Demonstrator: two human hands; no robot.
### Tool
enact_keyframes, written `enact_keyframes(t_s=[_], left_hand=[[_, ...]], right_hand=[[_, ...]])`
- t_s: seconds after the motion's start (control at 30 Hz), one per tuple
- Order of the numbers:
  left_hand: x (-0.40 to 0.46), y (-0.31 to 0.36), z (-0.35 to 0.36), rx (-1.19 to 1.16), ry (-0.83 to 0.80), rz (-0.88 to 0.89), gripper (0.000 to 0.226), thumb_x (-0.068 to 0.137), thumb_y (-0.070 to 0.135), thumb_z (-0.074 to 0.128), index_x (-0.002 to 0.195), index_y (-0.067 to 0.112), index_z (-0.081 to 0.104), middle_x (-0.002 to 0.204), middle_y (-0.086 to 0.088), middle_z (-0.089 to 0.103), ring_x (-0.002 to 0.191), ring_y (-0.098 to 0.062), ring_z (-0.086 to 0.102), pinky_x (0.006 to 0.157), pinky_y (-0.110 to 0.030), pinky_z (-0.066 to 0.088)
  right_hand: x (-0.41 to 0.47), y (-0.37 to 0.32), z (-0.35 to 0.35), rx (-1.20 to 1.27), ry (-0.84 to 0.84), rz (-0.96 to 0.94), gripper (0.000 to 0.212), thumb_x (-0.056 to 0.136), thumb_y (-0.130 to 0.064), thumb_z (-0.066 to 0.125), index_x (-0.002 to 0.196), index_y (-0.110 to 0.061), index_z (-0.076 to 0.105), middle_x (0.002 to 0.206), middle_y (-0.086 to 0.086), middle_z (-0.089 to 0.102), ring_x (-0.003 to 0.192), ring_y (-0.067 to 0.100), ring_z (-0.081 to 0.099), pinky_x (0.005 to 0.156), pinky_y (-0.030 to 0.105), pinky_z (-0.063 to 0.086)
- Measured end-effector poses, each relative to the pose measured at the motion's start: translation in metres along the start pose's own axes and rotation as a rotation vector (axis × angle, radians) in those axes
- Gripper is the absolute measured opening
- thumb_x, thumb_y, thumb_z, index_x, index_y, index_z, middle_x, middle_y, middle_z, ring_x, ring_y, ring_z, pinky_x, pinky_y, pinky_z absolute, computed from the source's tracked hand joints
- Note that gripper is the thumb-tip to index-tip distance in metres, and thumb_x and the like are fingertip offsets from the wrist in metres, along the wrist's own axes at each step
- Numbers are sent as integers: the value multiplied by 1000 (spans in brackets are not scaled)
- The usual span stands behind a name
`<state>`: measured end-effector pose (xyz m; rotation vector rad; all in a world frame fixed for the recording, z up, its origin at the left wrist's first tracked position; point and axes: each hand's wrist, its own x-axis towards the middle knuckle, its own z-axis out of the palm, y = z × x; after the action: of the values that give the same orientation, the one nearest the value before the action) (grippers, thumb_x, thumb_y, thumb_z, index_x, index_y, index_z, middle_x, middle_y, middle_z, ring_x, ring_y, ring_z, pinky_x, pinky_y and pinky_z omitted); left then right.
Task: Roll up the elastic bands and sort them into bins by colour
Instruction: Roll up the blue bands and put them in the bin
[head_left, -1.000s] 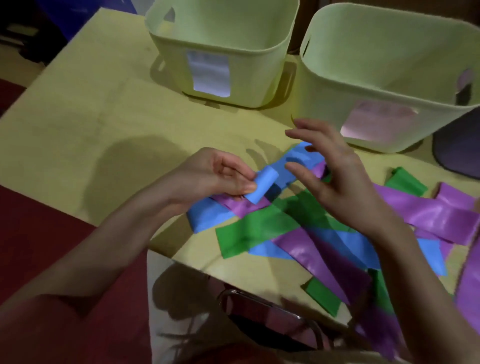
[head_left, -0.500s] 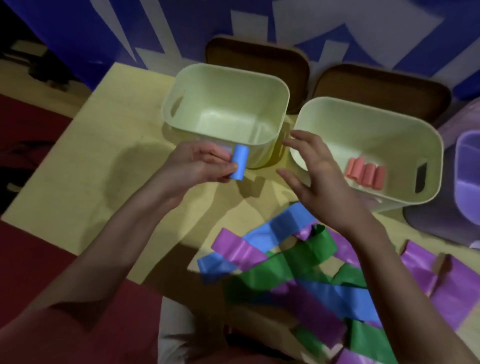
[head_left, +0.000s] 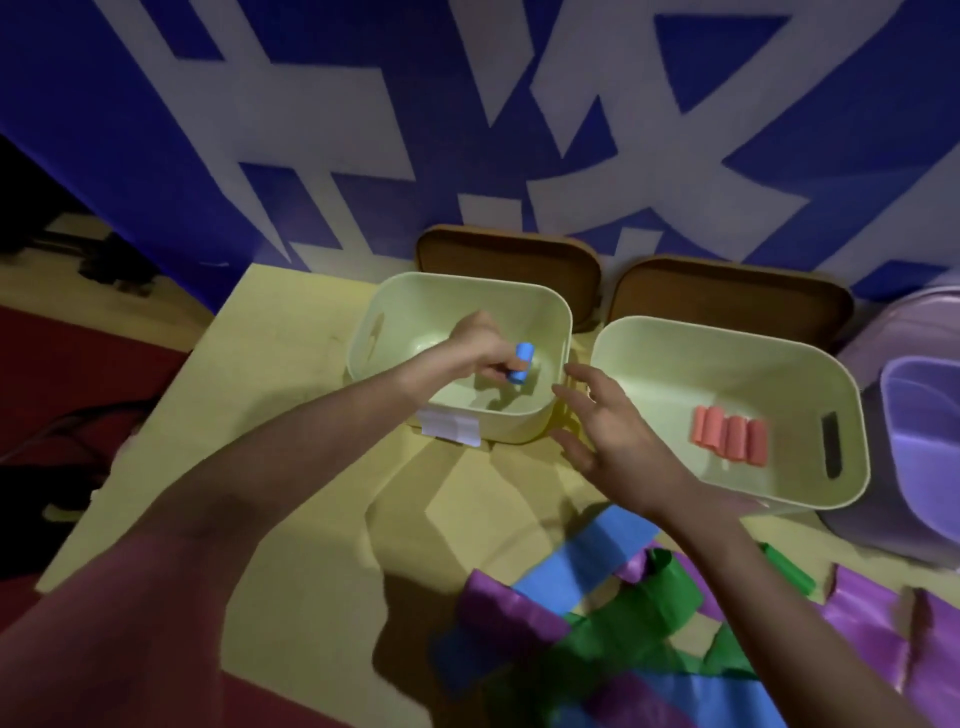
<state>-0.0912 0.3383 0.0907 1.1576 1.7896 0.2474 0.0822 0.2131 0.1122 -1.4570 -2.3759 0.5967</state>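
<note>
My left hand (head_left: 480, 345) reaches down inside the left pale green bin (head_left: 519, 296) and pinches a rolled blue band (head_left: 521, 362) at its fingertips. That bin holds nothing else that I can see. My right hand (head_left: 610, 434) hovers with spread fingers between the two bins, holding nothing. The right pale green bin (head_left: 852, 415) contains several rolled red bands (head_left: 730, 435). Flat blue bands (head_left: 589, 558), green bands (head_left: 641, 618) and purple bands (head_left: 506, 608) lie tangled on the yellow table (head_left: 291, 395) near me.
A purple bin (head_left: 919, 441) stands at the far right edge. Two brown chair backs (head_left: 506, 257) rise behind the bins against a blue and white banner. A white label (head_left: 451, 430) hangs on the left bin's front. Red floor lies to the left.
My left hand carried the blue roll from above the band pile up and forward into the left bin. My right hand stayed spread beside it. My view tilted upward.
</note>
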Motion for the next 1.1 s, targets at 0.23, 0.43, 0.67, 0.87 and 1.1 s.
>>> enact_keyframes(t_s=[0.23,0.43,0.67,0.87,1.1], left_hand=[[11,10,21,136,-32,-7,21,74,5,79,86,-5,65,73,-16,68,69,-27,72,69,-38,60],[19,7,32,294,-10,-1,21,80,9,74,94,-1,63,77,-12,67,53,-18,64,51,-27,56],[23,2,37,463,-32,37,23,74,19,79,71,6,60,56,-5,59,46,-17,57,46,-26,49],[25,1,32,471,-107,19,23,77,22,78,74,4,63,59,-8,60,50,-21,56,57,-29,53],[10,5,-9,319,-70,96,28,86,34,69,89,7,66,80,-6,69,69,-19,65,65,-30,52]], right_hand=[[5,-4,-8,3,-64,58,52,93,-21,60,140,-4,43,148,17,32,138,32,30,113,40,30],[5,-6,-11,5,-98,79,54,95,-26,55,144,-10,38,151,10,26,140,26,25,115,36,26],[7,-5,-12,6,-115,96,53,96,-27,54,144,-13,37,152,7,25,140,24,24,115,33,25],[8,-7,-13,1,-143,118,53,97,-27,52,146,-13,34,153,7,23,141,25,22,114,33,25],[2,-8,-12,58,-73,97,53,97,-25,53,145,-14,34,149,7,28,139,24,27,114,33,26]])
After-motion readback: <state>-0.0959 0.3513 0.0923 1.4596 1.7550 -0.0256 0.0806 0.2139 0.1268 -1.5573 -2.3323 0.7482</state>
